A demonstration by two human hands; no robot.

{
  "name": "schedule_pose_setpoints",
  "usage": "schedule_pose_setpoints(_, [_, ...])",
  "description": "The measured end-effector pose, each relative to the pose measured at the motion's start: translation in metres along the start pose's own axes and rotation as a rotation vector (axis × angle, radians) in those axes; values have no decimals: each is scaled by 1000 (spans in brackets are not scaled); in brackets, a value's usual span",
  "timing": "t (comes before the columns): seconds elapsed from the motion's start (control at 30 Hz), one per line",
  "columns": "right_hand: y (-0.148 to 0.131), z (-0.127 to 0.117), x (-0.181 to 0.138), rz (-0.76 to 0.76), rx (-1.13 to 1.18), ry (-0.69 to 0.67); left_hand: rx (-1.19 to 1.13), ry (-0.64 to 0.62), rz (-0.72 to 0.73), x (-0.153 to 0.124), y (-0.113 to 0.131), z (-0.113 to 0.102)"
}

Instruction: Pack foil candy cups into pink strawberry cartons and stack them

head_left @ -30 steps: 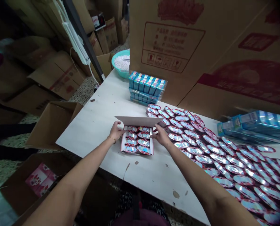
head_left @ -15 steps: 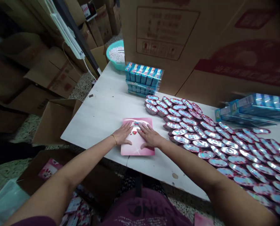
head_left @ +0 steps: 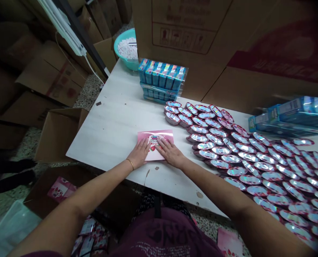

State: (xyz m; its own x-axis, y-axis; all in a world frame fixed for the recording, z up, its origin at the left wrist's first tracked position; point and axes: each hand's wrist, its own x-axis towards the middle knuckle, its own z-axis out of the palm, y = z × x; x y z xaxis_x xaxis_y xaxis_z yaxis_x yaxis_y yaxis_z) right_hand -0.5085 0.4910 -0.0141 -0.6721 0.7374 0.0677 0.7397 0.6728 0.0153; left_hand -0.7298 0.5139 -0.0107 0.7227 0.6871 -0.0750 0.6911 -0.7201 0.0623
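A closed pink box (head_left: 155,136) with a printed lid lies on the white table (head_left: 113,125) near its front edge. My left hand (head_left: 139,154) lies flat on the box's left front part, fingers stretched out. My right hand (head_left: 170,152) lies flat on the right front part, fingers spread. Both palms press on the lid and cover its near edge. Just right of the box, several shiny foil-topped cups (head_left: 228,150) stand in rows.
Blue wrapped packs (head_left: 161,79) are stacked at the back, more blue packs (head_left: 292,116) at the right. A teal bowl (head_left: 126,50) holds white bits. Big cartons (head_left: 207,43) wall the far side. Open cardboard boxes (head_left: 57,134) stand on the floor at left.
One second ago the box was open and showed cups, my hands at its sides. The lid is down since then, and both hands slid to the box's near edge.
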Motion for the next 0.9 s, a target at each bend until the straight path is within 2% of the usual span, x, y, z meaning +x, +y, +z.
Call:
schedule_pose_setpoints(0.1, [-1,0,-7,6,61,48,19,0,-23,-1,4,-1])
schedule_pose_setpoints(0.17, [-3,-1,-23,91,164,132,-29,54,-73,-7,6,-3])
schedule_pose_setpoints(0.2, [-5,-1,-34,189,237,197,-76,124,-143,-13,8,-3])
schedule_pose_setpoints(0.27, [-9,0,-57,455,446,323,-231,329,-378,-29,10,0])
schedule_pose_setpoints(0.33, [-13,2,-73,659,743,344,-483,452,-627,-45,11,5])
schedule_pose_setpoints(0.4, [-12,3,-78,724,1025,225,-781,362,-724,-56,10,9])
schedule_pose_setpoints(0.47, [-8,-1,-73,716,1157,97,-995,206,-680,-61,6,9])
schedule_pose_setpoints(0.53, [-1,-7,-64,675,1124,74,-1036,190,-625,-59,1,7])
schedule_pose_setpoints(0.7, [10,-19,-56,527,824,244,-865,393,-594,-47,-5,0])
schedule_pose_setpoints(0.9, [5,-12,-58,446,605,348,-684,532,-614,-47,-1,10])
